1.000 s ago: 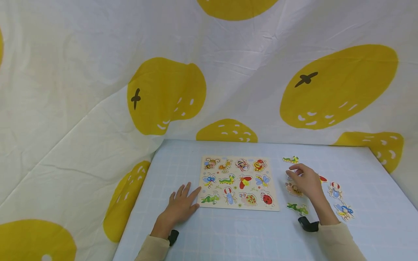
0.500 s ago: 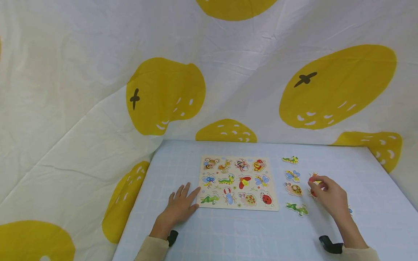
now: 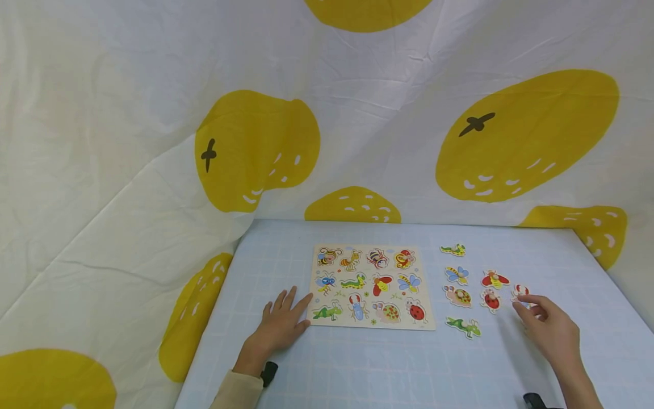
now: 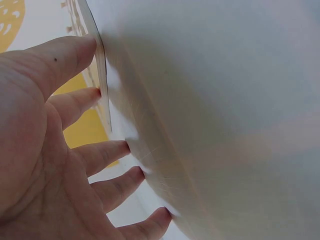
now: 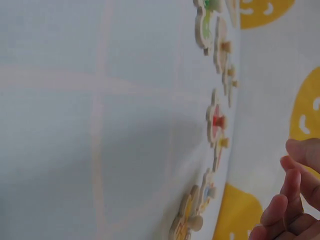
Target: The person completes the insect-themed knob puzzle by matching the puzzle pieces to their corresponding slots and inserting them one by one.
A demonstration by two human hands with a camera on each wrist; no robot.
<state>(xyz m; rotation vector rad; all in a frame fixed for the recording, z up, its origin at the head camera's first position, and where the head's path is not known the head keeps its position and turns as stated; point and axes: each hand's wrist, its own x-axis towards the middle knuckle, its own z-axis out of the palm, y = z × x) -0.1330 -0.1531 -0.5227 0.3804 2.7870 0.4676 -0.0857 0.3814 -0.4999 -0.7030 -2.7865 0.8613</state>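
My left hand (image 3: 278,329) rests with fingers spread on the table, its thumb and forefinger at the left edge of the wooden insect puzzle board (image 3: 430,325). In the left wrist view the fingertips (image 4: 135,172) press on the cloth. Over the stag beetle piece (image 3: 520,291) hovers my right hand (image 3: 554,329), thumb near forefinger, other fingers loosely curled, holding nothing. The right wrist view shows it apart from the knobbed pieces, among them the red ladybug piece (image 5: 214,120). A blue-and-yellow mosquito piece (image 5: 184,215) is hidden behind the right hand in the head view.
Right of the board lie a caterpillar piece (image 3: 453,250), a dragonfly piece (image 3: 457,275), a snail piece (image 3: 457,296), a grasshopper piece (image 3: 464,328) and a firefly piece (image 3: 494,279). A fruit-print curtain (image 3: 378,142) hangs behind the pale blue table (image 3: 388,369).
My right hand has moved right and nearer, from over the dragonfly piece past the firefly and ladybug to the stag beetle piece. The pieces and my left hand stay put.
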